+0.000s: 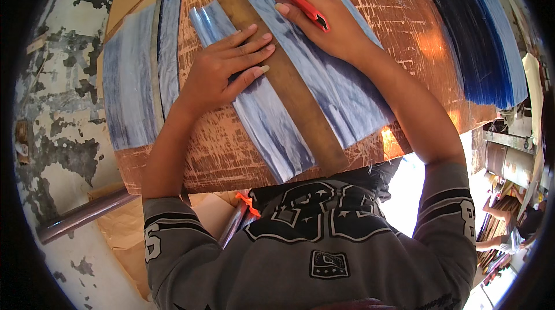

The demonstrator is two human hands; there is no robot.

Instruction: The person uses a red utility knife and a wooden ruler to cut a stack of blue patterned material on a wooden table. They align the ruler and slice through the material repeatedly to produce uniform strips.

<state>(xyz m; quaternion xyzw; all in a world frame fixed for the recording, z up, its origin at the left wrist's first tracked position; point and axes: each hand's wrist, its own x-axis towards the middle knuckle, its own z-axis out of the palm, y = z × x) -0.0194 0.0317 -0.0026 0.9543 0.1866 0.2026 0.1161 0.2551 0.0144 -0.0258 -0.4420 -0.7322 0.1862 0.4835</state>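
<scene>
A blue and white streaked sheet (341,84) lies on the worn brown tabletop (202,154). Slantwise across it runs a long flat brownish straightedge (295,102). My left hand (225,64) lies with fingers stretched out, the fingertips pressing on the straightedge and the rest over the sheet's left strip. In my right hand (321,21) is a red utility knife (303,8), its tip pointing up and left, over the sheet to the right of the straightedge's far part. Whether the blade touches the sheet is too small to tell.
More blue streaked sheets (130,79) are at the table's left, beside a narrow grey strip (156,61). Dark blue fringed material (480,38) hangs over the right side. A dark tube (87,217) and brown paper (124,246) are below left. Another person (511,232) is at far right.
</scene>
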